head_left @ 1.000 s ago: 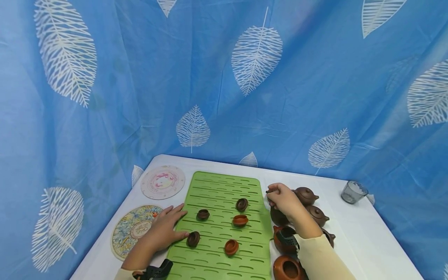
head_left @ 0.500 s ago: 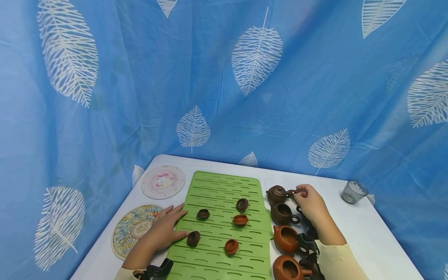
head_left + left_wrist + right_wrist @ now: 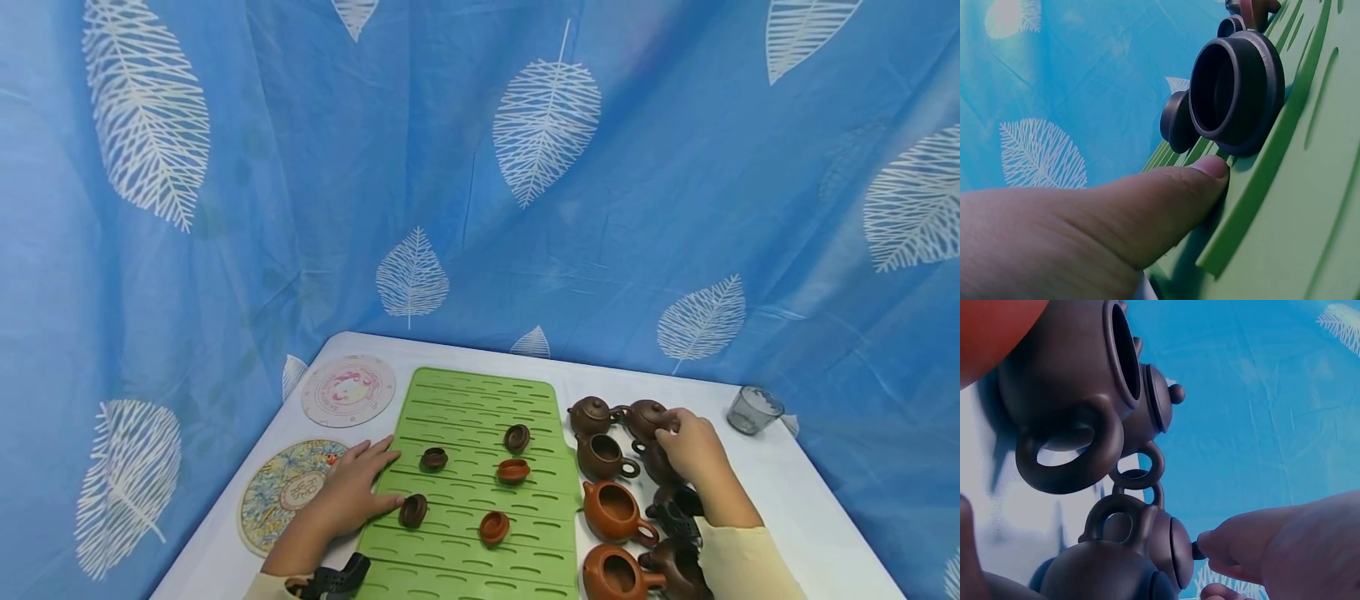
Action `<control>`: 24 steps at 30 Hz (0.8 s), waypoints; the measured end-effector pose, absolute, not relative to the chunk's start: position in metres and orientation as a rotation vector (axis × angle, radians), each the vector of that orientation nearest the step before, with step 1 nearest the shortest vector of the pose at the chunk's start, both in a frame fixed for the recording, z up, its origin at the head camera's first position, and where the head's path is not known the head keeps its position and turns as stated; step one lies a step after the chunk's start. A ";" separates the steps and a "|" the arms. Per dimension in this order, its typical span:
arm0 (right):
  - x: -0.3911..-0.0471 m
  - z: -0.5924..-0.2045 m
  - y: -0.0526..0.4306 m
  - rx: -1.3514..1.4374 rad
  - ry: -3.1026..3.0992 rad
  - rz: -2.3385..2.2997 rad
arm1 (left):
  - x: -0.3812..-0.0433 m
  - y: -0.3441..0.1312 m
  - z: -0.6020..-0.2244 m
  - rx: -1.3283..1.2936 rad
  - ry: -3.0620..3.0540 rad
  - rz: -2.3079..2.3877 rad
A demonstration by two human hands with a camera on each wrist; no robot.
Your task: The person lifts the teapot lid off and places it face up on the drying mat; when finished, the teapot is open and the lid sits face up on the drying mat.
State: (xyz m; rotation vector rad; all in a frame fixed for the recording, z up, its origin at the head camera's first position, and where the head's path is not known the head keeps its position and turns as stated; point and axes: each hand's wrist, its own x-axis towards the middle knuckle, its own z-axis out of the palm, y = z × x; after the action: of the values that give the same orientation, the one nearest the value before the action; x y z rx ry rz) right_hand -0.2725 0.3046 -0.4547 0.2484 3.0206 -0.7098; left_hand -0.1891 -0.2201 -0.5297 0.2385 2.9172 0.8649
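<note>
My left hand rests with fingers spread at the left edge of the green mat. Its thumb lies close to an upturned dark teapot lid; the left wrist view shows the thumb tip just below that lid. My right hand is bent over the right row of dark teapots, near a lidded teapot. In the right wrist view its fingertips overlap the lid knob of a dark teapot; I cannot tell whether they pinch it. My forearm and wristband partly hide the dark teapots nearer me.
Other upturned lids, dark and orange, lie on the mat. Left row: a lidded dark teapot, a lidless dark one and orange ones. A glass stands far right. Round patterned mats lie left.
My right hand has moved right, from the far-left dark teapot past the handles to the right row. The far-left teapot now shows with its lid on. My left hand stays put.
</note>
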 end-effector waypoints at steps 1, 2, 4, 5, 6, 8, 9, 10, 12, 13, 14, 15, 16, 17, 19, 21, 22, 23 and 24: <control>-0.273 -0.455 0.305 0.251 3.017 -0.701 | -0.189 -0.220 -0.530 0.238 2.917 0.866; -0.273 -0.456 0.307 0.254 3.013 -0.691 | -0.189 -0.220 -0.531 0.239 2.916 0.868; -0.272 -0.456 0.308 0.268 2.998 -0.683 | -0.188 -0.220 -0.532 0.239 2.912 0.878; -0.270 -0.457 0.310 0.275 2.990 -0.680 | -0.188 -0.220 -0.532 0.241 2.911 0.880; -0.269 -0.457 0.311 0.279 2.986 -0.672 | -0.188 -0.220 -0.532 0.242 2.910 0.883; -0.266 -0.459 0.314 0.278 2.979 -0.662 | -0.189 -0.219 -0.532 0.243 2.911 0.881; -0.265 -0.460 0.315 0.281 2.978 -0.661 | -0.189 -0.219 -0.532 0.242 2.912 0.878; -0.264 -0.460 0.317 0.277 2.980 -0.657 | -0.189 -0.220 -0.532 0.240 2.916 0.875; -0.261 -0.462 0.319 0.270 2.994 -0.657 | -0.189 -0.220 -0.532 0.237 2.922 0.872; -0.260 -0.462 0.321 0.271 2.993 -0.665 | -0.189 -0.220 -0.531 0.237 2.927 0.869; -0.259 -0.462 0.322 0.270 2.994 -0.672 | -0.190 -0.220 -0.532 0.237 2.929 0.869; -0.259 -0.463 0.323 0.280 2.989 -0.683 | -0.190 -0.221 -0.531 0.237 2.929 0.872; -0.258 -0.463 0.323 0.284 2.988 -0.689 | -0.190 -0.221 -0.531 0.238 2.929 0.874; -0.257 -0.463 0.324 0.290 2.987 -0.695 | -0.189 -0.221 -0.531 0.239 2.927 0.876; -0.255 -0.464 0.324 0.295 2.981 -0.707 | -0.189 -0.221 -0.531 0.243 2.925 0.873; -0.254 -0.464 0.324 0.296 2.986 -0.716 | -0.188 -0.220 -0.530 0.243 2.920 0.874; -0.253 -0.464 0.325 0.292 2.993 -0.721 | -0.189 -0.220 -0.530 0.245 2.920 0.873; -0.252 -0.465 0.325 0.288 2.996 -0.731 | -0.189 -0.220 -0.530 0.244 2.919 0.871; -0.251 -0.465 0.326 0.283 2.997 -0.744 | -0.189 -0.220 -0.529 0.244 2.919 0.871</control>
State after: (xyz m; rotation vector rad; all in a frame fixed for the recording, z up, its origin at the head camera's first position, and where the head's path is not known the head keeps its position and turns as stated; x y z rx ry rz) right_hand -0.2511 0.3256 -0.4652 0.2834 2.9966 -0.7438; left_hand -0.1888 -0.2195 -0.5294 0.2440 2.9190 0.8706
